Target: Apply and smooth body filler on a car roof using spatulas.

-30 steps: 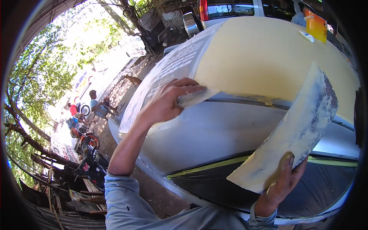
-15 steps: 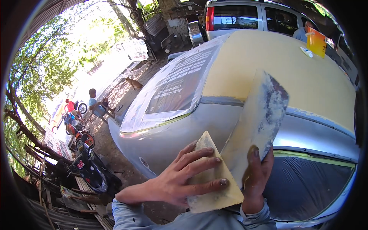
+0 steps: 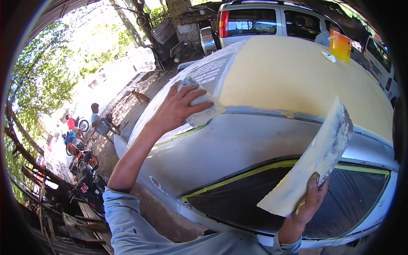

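Note:
My left hand (image 3: 175, 109) presses its fingers over a pale putty spreader (image 3: 208, 114), a flat smeared blade. It is at the corner of the car's masked rear window (image 3: 214, 68), beside the roof edge; whether the blade touches the body cannot be told. In my right hand (image 3: 307, 206) is a long putty board (image 3: 312, 159), streaked white and grey, gripped by its lower part and tilted over the side window (image 3: 242, 193) covered in black plastic. The car's roof (image 3: 276, 70) is coated pale yellow, and its rear pillar (image 3: 250, 138) is bare grey.
A yellow-orange bucket (image 3: 340, 46) and a small tube (image 3: 329, 57) stand and lie on the far roof. Behind is a silver van (image 3: 293, 10), with a person next to it. Left are motorcycles (image 3: 87, 182), a seated person (image 3: 101, 121) and a dog (image 3: 139, 97).
My left hand has carried the spreader away from the board, up and left to the rear window's corner. My right hand has moved the board right and down.

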`<state>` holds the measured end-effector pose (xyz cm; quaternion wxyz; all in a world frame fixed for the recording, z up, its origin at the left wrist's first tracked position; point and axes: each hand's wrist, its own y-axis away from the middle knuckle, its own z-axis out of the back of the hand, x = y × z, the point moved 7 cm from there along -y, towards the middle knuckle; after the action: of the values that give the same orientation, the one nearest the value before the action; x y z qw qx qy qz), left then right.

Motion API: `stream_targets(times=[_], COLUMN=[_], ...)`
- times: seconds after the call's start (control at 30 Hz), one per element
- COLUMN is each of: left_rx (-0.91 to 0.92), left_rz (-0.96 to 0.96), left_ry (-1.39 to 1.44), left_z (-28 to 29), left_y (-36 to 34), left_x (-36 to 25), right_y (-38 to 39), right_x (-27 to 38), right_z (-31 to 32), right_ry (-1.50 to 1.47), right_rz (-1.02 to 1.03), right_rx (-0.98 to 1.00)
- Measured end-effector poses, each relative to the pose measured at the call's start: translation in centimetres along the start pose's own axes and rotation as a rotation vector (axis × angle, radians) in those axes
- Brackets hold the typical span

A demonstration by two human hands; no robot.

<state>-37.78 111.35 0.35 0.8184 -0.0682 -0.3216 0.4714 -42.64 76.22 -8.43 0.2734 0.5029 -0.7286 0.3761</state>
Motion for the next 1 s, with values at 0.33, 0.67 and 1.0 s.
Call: stream_targets(times=[0.33, 0.67, 1.0], left_rx=[-0.196, -0.470, -0.319], left_rz=[-0.136, 0.100, -0.050], left_ry=[0.084, 0.090, 0.000], left_z=[-0.2, 9.0, 9.9], left_y=[-4.4, 0.3, 4.9], left_x=[0.6, -1.5, -12.3], right_y=[0.4, 1.9, 3.1], right_x=[0.2, 0.4, -2.3], right_z=[0.2, -1.0, -3.7], right_ry=[0.118, 0.021, -0.211], right_rz=[0.035, 0.023, -0.228], right_rx=[-0.173, 0.008, -0.003])
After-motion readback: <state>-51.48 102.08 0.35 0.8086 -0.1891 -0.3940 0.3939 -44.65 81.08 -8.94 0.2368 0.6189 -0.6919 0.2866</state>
